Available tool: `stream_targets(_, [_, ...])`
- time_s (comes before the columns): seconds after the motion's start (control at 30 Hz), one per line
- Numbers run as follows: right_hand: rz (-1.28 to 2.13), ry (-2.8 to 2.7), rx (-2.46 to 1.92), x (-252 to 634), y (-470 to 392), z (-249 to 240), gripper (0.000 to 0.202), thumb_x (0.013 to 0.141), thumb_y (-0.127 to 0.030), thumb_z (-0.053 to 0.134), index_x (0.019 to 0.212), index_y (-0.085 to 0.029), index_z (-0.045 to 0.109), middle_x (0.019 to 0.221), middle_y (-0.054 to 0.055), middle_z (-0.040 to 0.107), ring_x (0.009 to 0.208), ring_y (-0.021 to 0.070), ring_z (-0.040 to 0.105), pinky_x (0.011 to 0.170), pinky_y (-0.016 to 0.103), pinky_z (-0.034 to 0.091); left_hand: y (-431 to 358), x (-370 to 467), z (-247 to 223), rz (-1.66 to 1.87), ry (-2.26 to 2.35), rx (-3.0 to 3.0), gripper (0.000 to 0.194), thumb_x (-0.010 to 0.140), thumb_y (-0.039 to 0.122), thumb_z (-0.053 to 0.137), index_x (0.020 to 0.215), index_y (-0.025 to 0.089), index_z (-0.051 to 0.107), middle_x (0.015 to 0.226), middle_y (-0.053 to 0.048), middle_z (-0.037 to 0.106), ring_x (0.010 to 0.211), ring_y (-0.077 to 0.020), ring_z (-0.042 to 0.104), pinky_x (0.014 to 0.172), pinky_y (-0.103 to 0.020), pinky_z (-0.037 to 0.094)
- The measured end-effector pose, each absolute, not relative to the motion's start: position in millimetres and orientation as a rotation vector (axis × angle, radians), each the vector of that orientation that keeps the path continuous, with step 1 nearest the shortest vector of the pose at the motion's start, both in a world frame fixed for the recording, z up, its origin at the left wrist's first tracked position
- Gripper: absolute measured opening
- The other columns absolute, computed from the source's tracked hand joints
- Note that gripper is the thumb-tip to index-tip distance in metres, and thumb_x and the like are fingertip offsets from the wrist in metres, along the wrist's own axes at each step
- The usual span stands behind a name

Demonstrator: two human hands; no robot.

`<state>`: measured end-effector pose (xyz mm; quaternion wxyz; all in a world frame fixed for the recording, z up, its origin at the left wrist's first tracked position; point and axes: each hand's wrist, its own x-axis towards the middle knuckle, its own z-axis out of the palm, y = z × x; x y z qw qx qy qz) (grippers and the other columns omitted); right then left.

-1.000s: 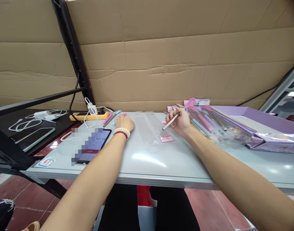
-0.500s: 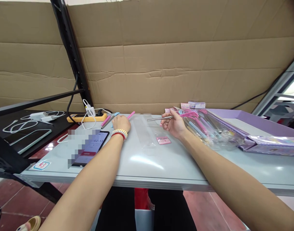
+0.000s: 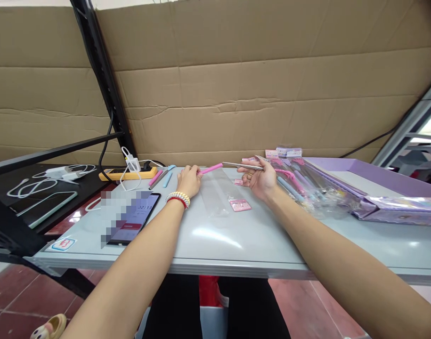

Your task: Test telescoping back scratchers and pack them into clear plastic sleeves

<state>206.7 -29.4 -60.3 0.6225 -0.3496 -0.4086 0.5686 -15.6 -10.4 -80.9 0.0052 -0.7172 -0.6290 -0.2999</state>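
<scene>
My left hand (image 3: 190,181) is closed on a slim pink tube (image 3: 212,168), which points right and slightly upward. A thin silver rod (image 3: 238,165) is pinched in my right hand (image 3: 261,179), its left tip at or very near the tube's right end. I cannot tell whether the tip is inside. Under both hands lies a clear plastic bag (image 3: 215,193) on the grey table (image 3: 208,247). A small pink card (image 3: 240,205) rests beside the bag. Left of my left hand are a light blue stick (image 3: 168,178), a silver stick and another pink one (image 3: 155,177).
Several bagged pen-like sticks (image 3: 303,186) are piled right of my right hand, beside an open purple box (image 3: 381,207). At left lie a phone (image 3: 139,221) and a yellow power strip (image 3: 111,174) with a white plug. A cardboard wall (image 3: 236,94) rises behind the table.
My left hand has moved right with the pink tube, bringing its end to the rod's tip. The light blue stick is now uncovered. My right hand has shifted slightly right, still holding the rod.
</scene>
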Motion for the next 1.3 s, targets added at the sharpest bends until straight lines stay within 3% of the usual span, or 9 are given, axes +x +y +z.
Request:
stream_targets(0.23, [1.307,-0.962,-0.823,208.9,-27.1,-62.4,0.04,0.081,-0.047,0.036,0.081,-0.016,0.061,0.061,0.007,0.064,0.041,0.0132,0.048,0.044,0.027,0.038,-12.5,-15.9,-79.2,-0.965,-1.972,-2.299,0.013,0.091,0.021,0.043,0.099,0.021,0.054,0.104,-0.007,0.062,0.104,-0.0205,0.054,0.094,-0.035,0.036])
stream_targets(0.37, [1.277,-0.985,-0.814,212.9,-24.0,-64.5,0.032,0.075,-0.04,0.041,0.074,-0.016,0.061,0.056,0.007,0.061,0.041,0.013,0.048,0.043,0.025,0.037,-13.5,-16.9,-79.8,-1.041,-1.878,-2.421,0.018,0.092,0.026,0.039,0.098,0.02,0.055,0.101,-0.006,0.064,0.096,-0.0183,0.057,0.081,-0.028,0.04])
stream_targets(0.53, [1.299,-0.977,-0.903,213.2,-24.6,-65.5,0.024,0.067,-0.032,0.043,0.063,-0.016,0.06,0.044,0.007,0.054,0.039,0.0138,0.047,0.04,0.024,0.034,-16.8,-16.8,-76.8,-1.027,-1.903,-2.454,0.043,0.091,0.049,0.035,0.071,0.019,0.057,0.071,-0.005,0.062,0.071,-0.0192,0.057,0.064,-0.028,0.037])
stream_targets(0.7, [1.355,-0.968,-0.892,208.9,-28.0,-64.1,0.022,0.066,-0.029,0.042,0.063,-0.016,0.06,0.045,0.007,0.055,0.039,0.0139,0.047,0.041,0.025,0.036,-18.8,-16.8,-72.4,-1.027,-2.039,-2.315,0.056,0.092,0.051,0.026,0.056,0.019,0.054,0.06,-0.007,0.06,0.065,-0.0209,0.057,0.06,-0.03,0.034])
stream_targets(1.0, [1.307,-1.031,-0.779,209.0,-28.4,-65.5,0.023,0.07,-0.031,0.042,0.065,-0.016,0.06,0.05,0.007,0.057,0.043,0.0147,0.05,0.045,0.026,0.038,-23.0,-11.7,-64.7,-0.993,-2.159,-2.283,0.055,0.092,0.046,0.027,0.065,0.017,0.066,0.075,-0.014,0.068,0.08,-0.0276,0.063,0.068,-0.033,0.039])
stream_targets(1.3, [1.324,-1.04,-0.705,203.4,-35.0,-61.4,0.025,0.07,-0.033,0.039,0.064,-0.019,0.058,0.052,0.008,0.059,0.046,0.0159,0.05,0.047,0.028,0.039,-27.9,-8.8,-55.1,-1.004,-2.161,-2.166,0.048,0.09,0.034,0.03,0.075,0.014,0.071,0.079,-0.016,0.069,0.081,-0.0276,0.063,0.067,-0.032,0.041])
